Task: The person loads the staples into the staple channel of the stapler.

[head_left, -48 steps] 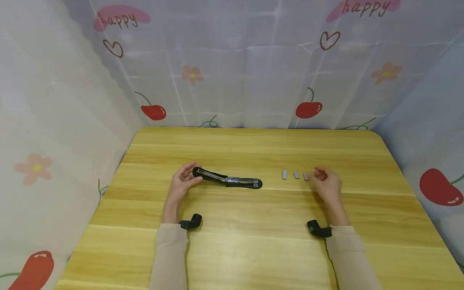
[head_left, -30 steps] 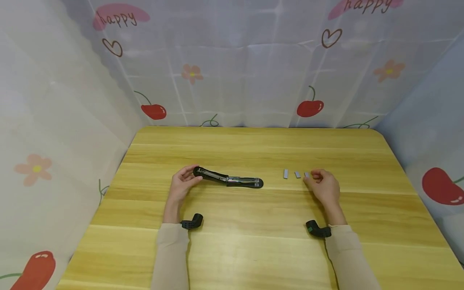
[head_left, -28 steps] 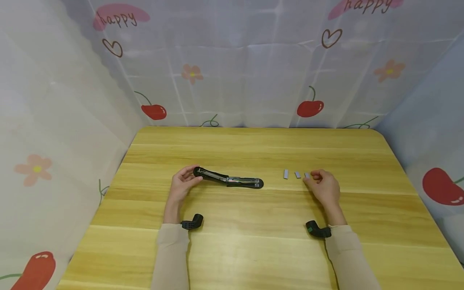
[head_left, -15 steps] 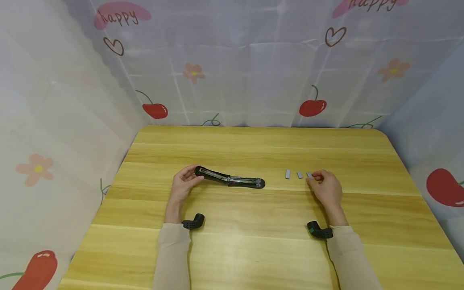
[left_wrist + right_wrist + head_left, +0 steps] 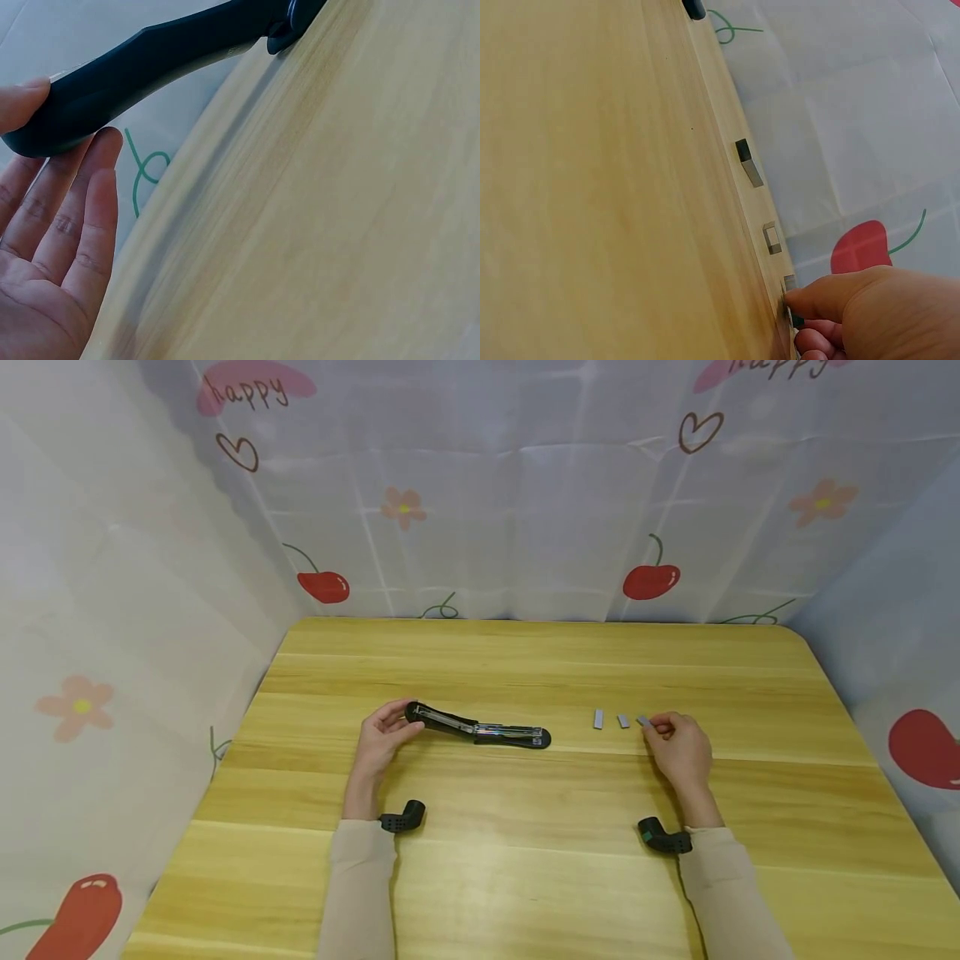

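A black stapler (image 5: 512, 737) lies opened out, its metal magazine showing. My left hand (image 5: 378, 743) holds the raised left end, thumb on one side and fingers beneath, as the left wrist view shows around the stapler's dark arm (image 5: 150, 71). The other end rests on the table. Off to the right are three grey staple strips. The longer strip (image 5: 597, 719) and a short strip (image 5: 623, 721) lie apart on the wood. My right hand (image 5: 684, 758) pinches the rightmost strip (image 5: 642, 721) between thumb and fingers, which partly cover it in the right wrist view.
The wooden table (image 5: 525, 843) has its back edge just beyond the stapler and strips. A printed curtain (image 5: 510, 527) hangs behind and along both sides. A black wrist camera (image 5: 405, 817) sits on the left wrist, another camera (image 5: 662, 837) on the right.
My right fingers have come in on the rightmost staple strip and now pinch it; that strip has tilted. The left hand keeps its hold on the stapler. The head view has shifted slightly.
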Demonstrator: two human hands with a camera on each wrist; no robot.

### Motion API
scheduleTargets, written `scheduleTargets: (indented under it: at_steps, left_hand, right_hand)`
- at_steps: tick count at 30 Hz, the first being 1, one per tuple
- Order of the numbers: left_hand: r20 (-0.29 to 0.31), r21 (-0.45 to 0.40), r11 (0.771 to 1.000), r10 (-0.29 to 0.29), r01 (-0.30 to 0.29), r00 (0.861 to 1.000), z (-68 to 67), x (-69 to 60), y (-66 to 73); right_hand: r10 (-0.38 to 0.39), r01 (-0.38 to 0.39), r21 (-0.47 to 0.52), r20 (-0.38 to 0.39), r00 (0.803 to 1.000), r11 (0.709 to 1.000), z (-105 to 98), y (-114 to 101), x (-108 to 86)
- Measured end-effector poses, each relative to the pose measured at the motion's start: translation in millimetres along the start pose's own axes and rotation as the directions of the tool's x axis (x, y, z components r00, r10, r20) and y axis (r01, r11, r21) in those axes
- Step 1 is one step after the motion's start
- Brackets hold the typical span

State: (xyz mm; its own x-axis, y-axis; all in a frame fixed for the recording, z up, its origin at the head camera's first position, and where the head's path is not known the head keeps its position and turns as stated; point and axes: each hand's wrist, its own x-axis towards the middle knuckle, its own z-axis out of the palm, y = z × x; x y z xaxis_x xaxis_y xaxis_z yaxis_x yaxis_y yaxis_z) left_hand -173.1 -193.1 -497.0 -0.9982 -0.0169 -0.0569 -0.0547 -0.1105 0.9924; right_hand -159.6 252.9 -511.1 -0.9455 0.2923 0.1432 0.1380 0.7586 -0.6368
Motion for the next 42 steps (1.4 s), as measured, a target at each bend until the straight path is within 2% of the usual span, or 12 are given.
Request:
scheduleTargets:
  at_steps: [9, 17, 22, 26, 31, 37, 42]
  left_hand:
    - [-0.003, 0.003, 1.000, -0.001, 0.001, 1.000, -1.1, -0.9, 0.8]
    - [0.009, -0.016, 1.000, 0.008, -0.007, 1.000, -2.6, 0.1, 1.4]
    - [0.014, -0.012, 1.000, 0.008, -0.008, 1.000, -2.2, -0.5, 2.2]
    - [0.011, -0.003, 1.000, 0.006, -0.006, 1.000, -1.2, -1.5, 2.5]
    - [0.002, -0.007, 1.000, -0.002, 0.002, 1.000, -0.5, -2.5, 2.0]
    - [0.016, -0.013, 1.000, 0.005, -0.004, 1.000, 0.2, -1.8, 1.6]
    - [0.018, -0.011, 1.000, 0.003, -0.003, 1.000, -0.6, -1.1, 0.7]
  right_hand:
    - [0.006, 0.001, 0.085, -0.085, 0.996, 0.996, 1.3, -2.9, -0.8]
    - [0.006, 0.012, 0.144, -0.128, 0.992, 0.989, 2.0, -1.6, -1.8]
    - [-0.014, 0.049, 0.187, -0.182, 0.983, 0.981, 1.6, -4.8, -1.9]
    - [-0.044, 0.087, 0.228, -0.186, 0.982, 0.970, 2.2, -15.0, -3.0]
    - [-0.128, 0.169, 0.256, -0.166, 0.978, 0.952, 6.6, -34.9, -6.2]
    - [-0.274, 0.306, 0.262, -0.151, 0.950, 0.915, 14.1, -61.7, -8.2]
    - [-0.352, 0.369, 0.267, -0.109, 0.930, 0.890, 25.4, -85.9, -10.3]
